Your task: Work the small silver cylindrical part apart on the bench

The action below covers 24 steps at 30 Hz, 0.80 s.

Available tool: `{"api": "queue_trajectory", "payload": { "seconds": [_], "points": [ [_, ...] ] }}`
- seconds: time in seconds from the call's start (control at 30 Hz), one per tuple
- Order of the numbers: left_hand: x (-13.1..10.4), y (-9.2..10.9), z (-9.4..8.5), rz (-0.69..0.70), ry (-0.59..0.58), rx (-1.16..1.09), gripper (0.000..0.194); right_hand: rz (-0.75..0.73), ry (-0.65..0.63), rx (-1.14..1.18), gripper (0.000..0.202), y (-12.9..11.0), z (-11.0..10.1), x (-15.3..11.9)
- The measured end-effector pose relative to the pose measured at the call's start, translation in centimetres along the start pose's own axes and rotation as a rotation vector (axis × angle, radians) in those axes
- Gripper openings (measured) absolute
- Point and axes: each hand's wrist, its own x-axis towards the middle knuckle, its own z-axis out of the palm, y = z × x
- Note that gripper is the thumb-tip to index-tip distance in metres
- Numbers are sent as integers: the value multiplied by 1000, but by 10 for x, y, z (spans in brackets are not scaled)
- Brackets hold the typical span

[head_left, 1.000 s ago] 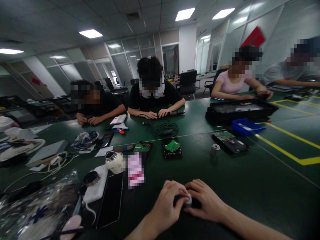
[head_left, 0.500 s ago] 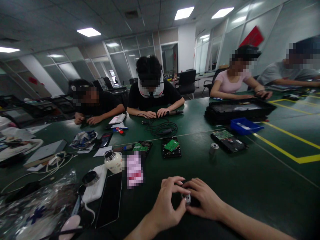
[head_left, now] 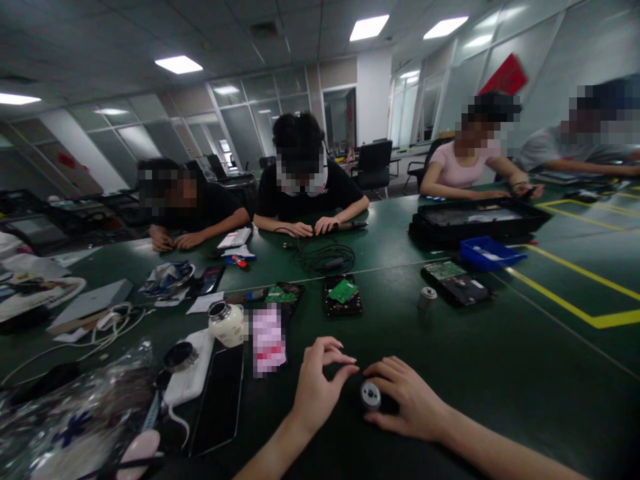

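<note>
My right hand (head_left: 405, 398) is curled round a small silver metal cylinder (head_left: 371, 396), thumb below and fingers above. The cylinder's round end face shows small dark holes. To the left of it, my left hand (head_left: 320, 379) is raised a little, thumb and forefinger tips brought together. Anything between those tips is too small to make out. A similar metal cylinder (head_left: 427, 298) stands upright on the green table (head_left: 465, 360), beyond my right hand.
Hard drives with green boards (head_left: 344, 293) lie ahead, another drive (head_left: 465, 283) to the right. A blue tray (head_left: 493, 253) sits beside a black case (head_left: 475, 223). On my left are a phone (head_left: 219, 403), a cream bottle (head_left: 227, 325) and plastic bags (head_left: 90, 413). Several people sit opposite.
My left hand has drawn back leftward from the cylinder, its thumb and forefinger still together. The cylinder's end face now shows fully, held in my right hand, which has hardly moved.
</note>
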Motion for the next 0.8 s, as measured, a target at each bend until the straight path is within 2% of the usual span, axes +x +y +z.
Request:
{"api": "queue_trajectory", "payload": {
  "seconds": [0.13, 0.23, 0.4, 0.5, 0.6, 0.7, 0.8],
  "points": [
    [6, -18, 3, -38, -92, 107, 19, 6, 1, 3, 35, -1, -1, 0],
    [4, -23, 5, -34, -145, 126, 22, 11, 1, 7, 35, -2, -1, 0],
    [-1, -22, 7, -29, -122, 155, 31, 17, 7, 7, 33, -2, 1, 0],
    [-2, -21, 9, -39, -85, 135, 26, 15, 20, -3, 32, -4, 2, 0],
    [-2, -16, 10, -28, -24, 7, 18, 9, 47, -26, 31, -7, 2, 0],
    [-6, -3, 10, 11, 42, -181, 14, -3, 77, -50, 29, -9, 3, -1],
    [-14, 14, 11, 29, 3, -294, 17, -6, 105, -62, 29, -11, 4, -2]
  ]
}}
